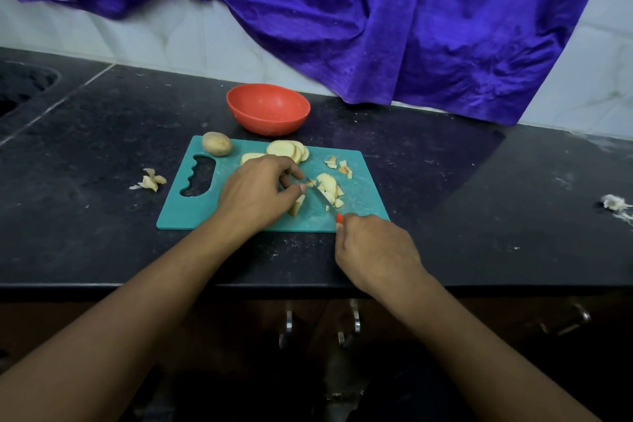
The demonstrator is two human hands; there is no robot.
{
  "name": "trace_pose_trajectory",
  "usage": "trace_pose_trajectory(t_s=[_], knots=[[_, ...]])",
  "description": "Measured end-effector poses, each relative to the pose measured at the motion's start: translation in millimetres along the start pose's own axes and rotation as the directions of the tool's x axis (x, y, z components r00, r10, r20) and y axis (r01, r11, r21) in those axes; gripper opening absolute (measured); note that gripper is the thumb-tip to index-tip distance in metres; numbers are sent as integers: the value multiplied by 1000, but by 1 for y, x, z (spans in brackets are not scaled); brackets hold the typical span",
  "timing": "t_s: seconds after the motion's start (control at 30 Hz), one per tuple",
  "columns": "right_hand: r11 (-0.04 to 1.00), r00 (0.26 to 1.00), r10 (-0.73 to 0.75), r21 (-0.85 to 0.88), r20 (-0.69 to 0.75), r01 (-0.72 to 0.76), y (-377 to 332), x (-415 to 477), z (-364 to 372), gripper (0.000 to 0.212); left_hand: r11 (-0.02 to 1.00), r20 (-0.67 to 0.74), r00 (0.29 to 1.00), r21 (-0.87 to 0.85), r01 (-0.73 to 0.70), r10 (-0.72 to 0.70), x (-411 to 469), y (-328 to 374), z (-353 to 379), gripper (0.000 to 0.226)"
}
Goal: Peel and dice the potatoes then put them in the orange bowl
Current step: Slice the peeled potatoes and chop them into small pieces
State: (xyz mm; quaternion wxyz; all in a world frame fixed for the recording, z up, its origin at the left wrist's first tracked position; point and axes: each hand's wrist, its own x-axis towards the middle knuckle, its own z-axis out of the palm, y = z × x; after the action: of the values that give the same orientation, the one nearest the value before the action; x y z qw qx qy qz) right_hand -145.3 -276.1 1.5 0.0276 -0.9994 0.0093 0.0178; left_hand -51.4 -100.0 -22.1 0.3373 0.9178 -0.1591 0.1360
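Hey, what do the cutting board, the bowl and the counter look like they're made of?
Cutting board: probably plastic; thin, flat, even teal, matte, with a moulded grip cutout.
Bowl: likely plastic; uniform orange with a soft, dull sheen, though the picture can't settle it.
Counter: seemingly polished dark stone; black, finely speckled, faintly reflective, with a pale seam line.

Black stone countertop, flecked white. Purple cloth hangs crumpled over white tiled wall behind. Sink cut-out at far left. Whitish scrap lies far right. Metal cabinet handles below counter front.
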Motion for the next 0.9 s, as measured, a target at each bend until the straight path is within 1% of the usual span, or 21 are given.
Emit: trace_pose_trajectory(t_s=[0.07,0.13,0.23,0.47,0.67,0.77,0.9], knots=[[1000,1000,2,2,3,-2,0,0,0,33,998,40,998,45,47,-49,11,6,0,12],[1000,1000,-1,0,0,1,0,0,1,34,994,75,995,88,64,-71,20,9,1,9],[1000,1000,1,1,-2,-1,1,1,1,36,993,107,991,91,77,-86,27,11,5,10],[1000,1000,-14,4,19,14,2,0,-1,34,989,98,988,96,108,-118,31,10,8,16],[1000,1000,-11,26,23,11,2,0,-1,34,987,97,987,110,116,-127,31,13,9,14],[1000,1000,-10,29,24,10,2,-1,-2,33,984,71,988,126,128,-137,32,13,11,12],[999,999,-8,47,37,6,2,-1,-2,32,977,52,978,90,195,-200,34,8,13,12]])
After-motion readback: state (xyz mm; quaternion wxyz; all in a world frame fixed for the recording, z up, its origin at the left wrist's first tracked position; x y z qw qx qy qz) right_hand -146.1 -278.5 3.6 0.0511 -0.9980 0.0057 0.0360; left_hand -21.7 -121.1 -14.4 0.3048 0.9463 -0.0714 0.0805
